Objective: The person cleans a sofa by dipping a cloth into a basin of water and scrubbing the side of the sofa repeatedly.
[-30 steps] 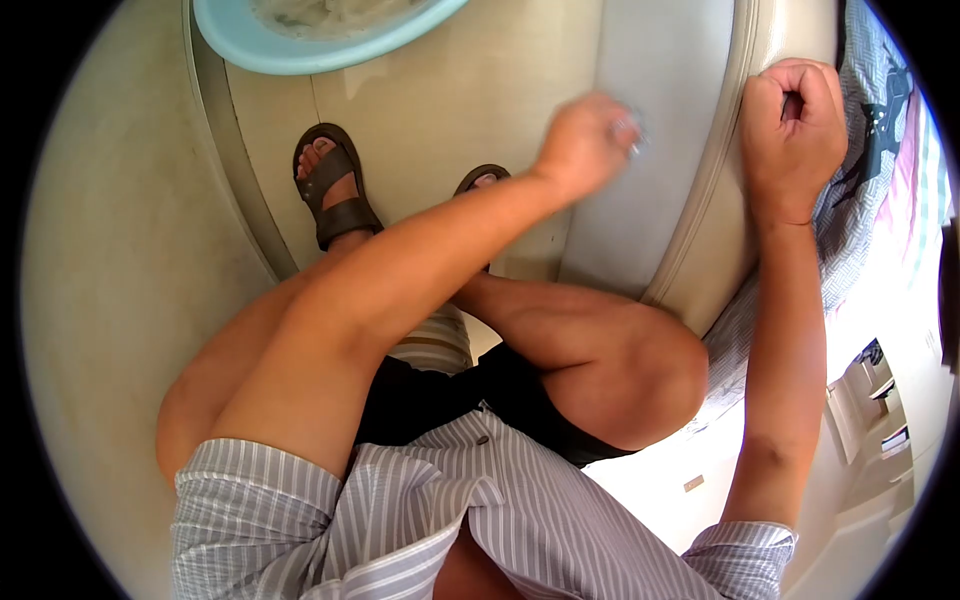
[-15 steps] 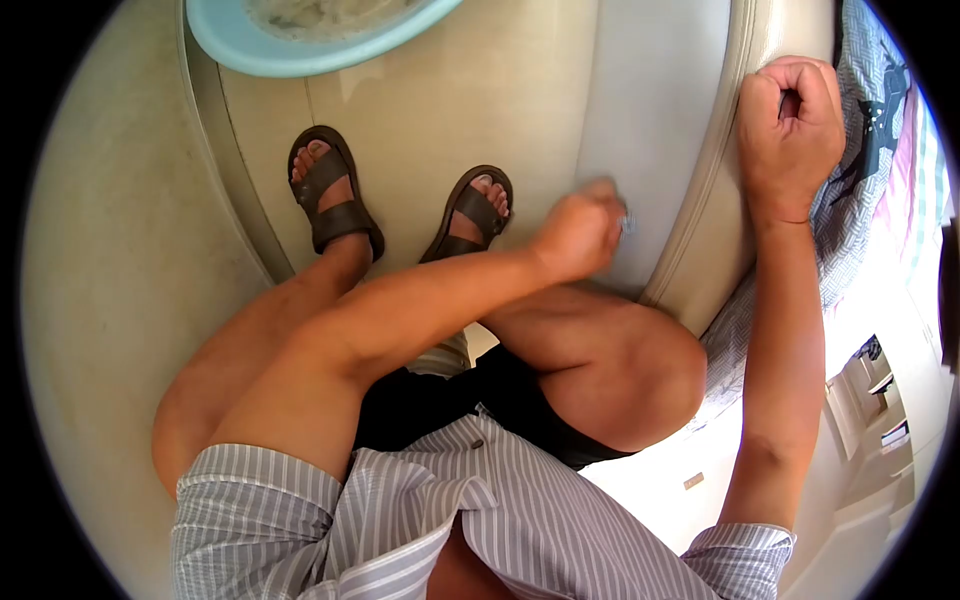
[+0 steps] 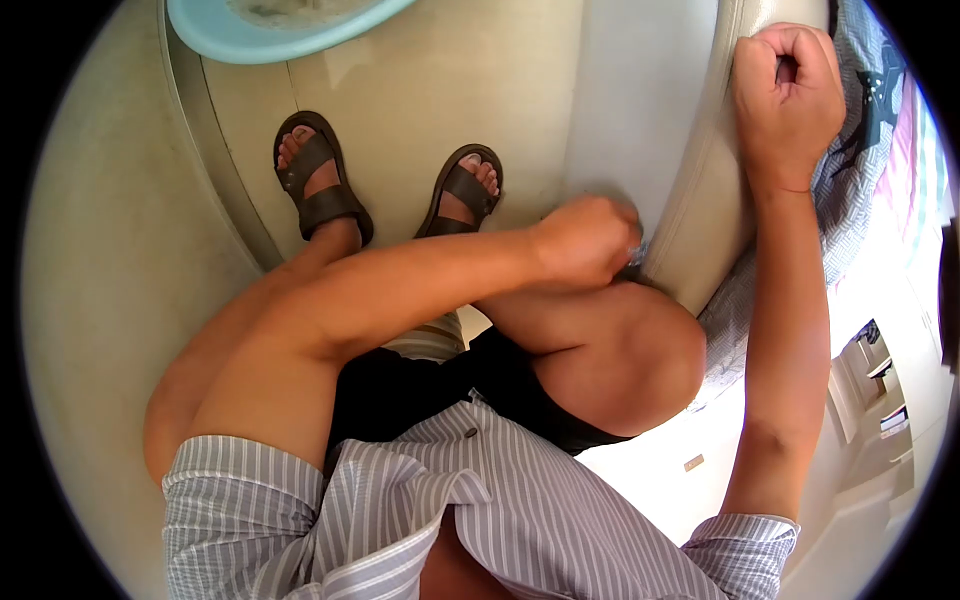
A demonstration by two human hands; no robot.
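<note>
While crouched: person faces a pale upright panel (image 3: 640, 110).
Left hand (image 3: 585, 240): clenched on a small shiny scrubber (image 3: 636, 250), pressed low against panel.
Right hand (image 3: 788, 95): fisted on panel's upper edge, well apart.

A light-blue basin (image 3: 262, 35) sits beyond two brown sandals (image 3: 318, 180).

The left hand (image 3: 585, 240) was low down, pressed against the side of the bed frame (image 3: 700, 215), just above the right knee (image 3: 625, 355). The right hand (image 3: 785, 95) sat on top of the frame's edge, farther up. The bedding (image 3: 880, 130) lay to the right of that hand. Two sandals (image 3: 320, 180) stood on the floor (image 3: 430, 100) left of the frame. A basin (image 3: 270, 25) sat on the floor beyond the feet.
</note>
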